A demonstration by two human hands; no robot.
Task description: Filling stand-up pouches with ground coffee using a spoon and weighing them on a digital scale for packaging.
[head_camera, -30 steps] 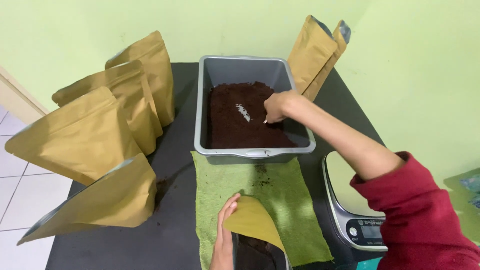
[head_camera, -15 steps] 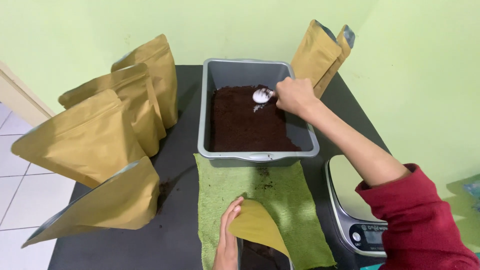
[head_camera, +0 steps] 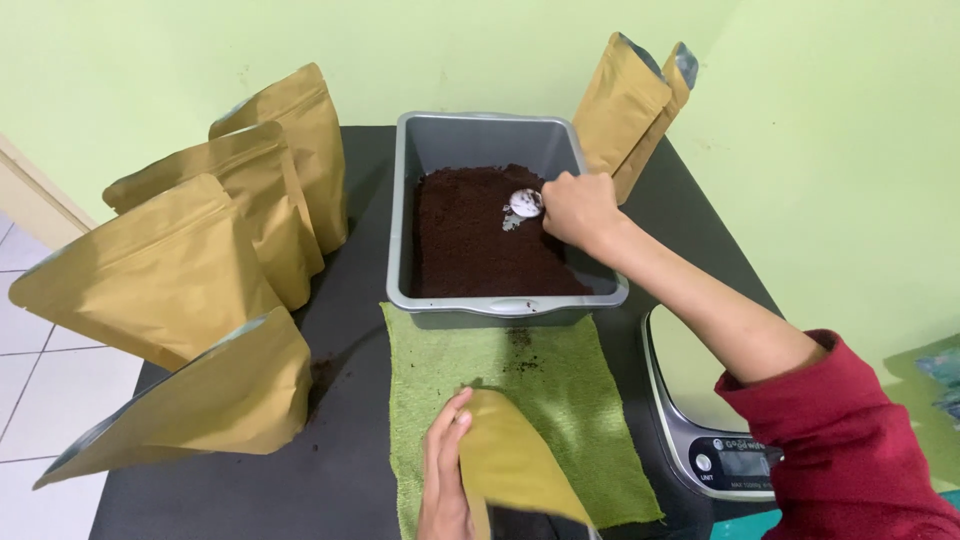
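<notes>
Nearest the camera, the left hand (head_camera: 445,470) pinches the rim of an open gold pouch (head_camera: 515,465), its fingers (head_camera: 458,420) closed on the smooth, matte foil edge so the mouth stays tilted up; the pouch lies on a green towel (head_camera: 560,375) of rough, looped cloth, speckled with dark crumbs just beyond those fingers. To the right of that hand a steel kitchen scale (head_camera: 700,400) with a flat, shiny oval plate sits on the black worktop (head_camera: 350,330), under a forearm in a red sleeve (head_camera: 850,440). To the left of the left hand stand four filled gold pouches (head_camera: 200,290), plump and wedge-shaped, the closest one leaning over with its silver inner lining showing. Farther on, touching the far edge of the towel, is a grey plastic tray (head_camera: 405,210), rectangular with rounded corners, holding dark brown grounds (head_camera: 480,240) of fine, loose grain. The right hand (head_camera: 580,210) reaches into the tray with its fingers wrapped tight around the handle of a metal spoon (head_camera: 524,203), whose rounded bowl sits over the grounds just left of the knuckles. Beyond the right hand two more pouches (head_camera: 630,110) lean against the pale green wall (head_camera: 480,50).
</notes>
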